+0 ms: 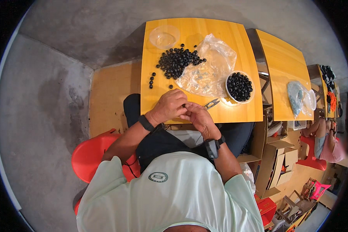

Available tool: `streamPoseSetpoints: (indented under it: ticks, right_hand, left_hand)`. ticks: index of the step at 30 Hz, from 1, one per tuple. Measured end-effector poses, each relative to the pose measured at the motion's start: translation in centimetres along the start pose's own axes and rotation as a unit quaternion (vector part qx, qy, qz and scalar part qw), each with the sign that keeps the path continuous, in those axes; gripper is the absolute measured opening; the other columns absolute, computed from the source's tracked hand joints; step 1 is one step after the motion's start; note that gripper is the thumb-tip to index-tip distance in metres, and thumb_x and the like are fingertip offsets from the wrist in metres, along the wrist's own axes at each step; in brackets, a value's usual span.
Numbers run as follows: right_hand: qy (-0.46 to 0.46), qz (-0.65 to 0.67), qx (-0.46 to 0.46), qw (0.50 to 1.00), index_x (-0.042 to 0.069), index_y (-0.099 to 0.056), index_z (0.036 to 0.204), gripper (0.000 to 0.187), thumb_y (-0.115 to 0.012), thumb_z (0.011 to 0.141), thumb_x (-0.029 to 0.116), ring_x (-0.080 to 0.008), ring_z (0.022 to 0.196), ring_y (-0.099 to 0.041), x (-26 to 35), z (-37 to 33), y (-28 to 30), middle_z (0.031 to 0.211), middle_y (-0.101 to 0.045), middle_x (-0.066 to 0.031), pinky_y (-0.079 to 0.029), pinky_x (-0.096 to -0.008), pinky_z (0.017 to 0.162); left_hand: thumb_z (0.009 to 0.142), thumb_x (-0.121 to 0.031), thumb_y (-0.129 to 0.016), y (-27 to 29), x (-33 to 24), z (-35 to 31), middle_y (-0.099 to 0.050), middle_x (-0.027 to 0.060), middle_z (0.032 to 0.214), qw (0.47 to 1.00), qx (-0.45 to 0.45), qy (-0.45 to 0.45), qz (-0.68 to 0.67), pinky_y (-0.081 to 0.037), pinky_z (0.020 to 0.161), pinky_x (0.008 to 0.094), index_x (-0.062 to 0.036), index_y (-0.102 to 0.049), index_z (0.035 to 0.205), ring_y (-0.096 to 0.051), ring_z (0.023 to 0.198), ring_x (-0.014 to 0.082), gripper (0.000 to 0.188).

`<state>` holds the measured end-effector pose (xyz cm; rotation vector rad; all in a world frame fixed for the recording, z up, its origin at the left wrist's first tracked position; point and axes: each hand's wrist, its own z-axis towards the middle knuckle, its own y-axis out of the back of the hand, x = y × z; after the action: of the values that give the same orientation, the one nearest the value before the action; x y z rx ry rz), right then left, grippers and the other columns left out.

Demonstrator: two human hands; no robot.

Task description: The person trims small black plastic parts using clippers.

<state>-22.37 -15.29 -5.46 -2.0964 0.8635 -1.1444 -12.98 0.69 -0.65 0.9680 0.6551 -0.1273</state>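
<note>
Close together at the near edge of the wooden table (pixel 236 114), my left hand (pixel 167 106) and my right hand (pixel 199 117) pinch a small black bead (pixel 184 105) between their fingertips. Part of it is hidden by the fingers. Just right of my right hand lie small thread snips (pixel 212 103). Beyond my hands, a loose pile of black beads (pixel 178 62) covers the table, with a short row of beads (pixel 151 80) to its left. A clear plastic bag (pixel 208 77) with tiny bits in it lies flat beside the pile. To its right stands a white bowl (pixel 228 91) full of black beads.
An empty clear round container (pixel 164 36) sits at the table's far left corner. Right of a gap stands a second table (pixel 284 65) with a bag of bluish pieces (pixel 295 98). Cardboard boxes (pixel 276 166) crowd the floor on the right. Another person (pixel 330 145) sits farther right.
</note>
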Motion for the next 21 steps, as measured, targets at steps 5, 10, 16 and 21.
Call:
streamPoseSetpoints:
  ticks: [5,10,16,21]
  right_hand:
    - [0.026,0.022,-0.018,0.999,0.000,-0.062,0.117,0.026,-0.060,0.097,0.017,-0.0140,0.089,-0.064,0.5,-0.4,1.1,0.096,-0.064,-0.0057,-0.056,-0.0305,0.083]
    - [0.053,0.016,-0.003,0.998,0.000,-0.060,0.120,0.029,-0.061,0.096,0.015,-0.0131,0.085,-0.063,1.3,-1.9,2.5,0.095,-0.064,-0.0045,-0.056,-0.0280,0.078]
    - [0.074,-0.003,-0.023,0.997,0.002,-0.061,0.115,0.022,-0.059,0.097,0.015,-0.0126,0.084,-0.061,1.3,-2.9,4.0,0.096,-0.062,-0.0043,-0.055,-0.0269,0.075]
    - [0.078,0.025,-0.005,0.997,0.006,-0.060,0.107,0.015,-0.059,0.098,0.018,-0.0127,0.083,-0.060,1.5,-3.0,4.2,0.097,-0.061,-0.0040,-0.052,-0.0265,0.072]
  left_hand:
    - [0.075,-0.009,-0.074,2.9,3.4,1.8,-0.063,0.0112,0.086,0.989,-0.078,0.116,-0.043,-0.052,0.071,0.0382,-0.0009,-0.067,0.090,-0.062,0.078,0.0303,0.018]
    - [0.080,-0.013,-0.070,5.0,9.9,2.4,-0.065,0.0120,0.084,0.948,-0.123,0.245,0.163,-0.052,0.070,0.0393,-0.0042,-0.071,0.090,-0.064,0.076,0.0301,0.014]
    - [0.080,-0.010,-0.067,3.8,11.6,3.0,-0.065,0.0121,0.090,0.939,-0.025,0.249,0.237,-0.051,0.077,0.0423,-0.0056,-0.072,0.093,-0.065,0.085,0.0314,0.015]
    - [0.081,-0.010,-0.066,3.1,12.1,3.0,-0.065,0.0132,0.092,0.930,0.002,0.266,0.253,-0.051,0.082,0.0426,-0.0057,-0.072,0.094,-0.064,0.090,0.0329,0.015]
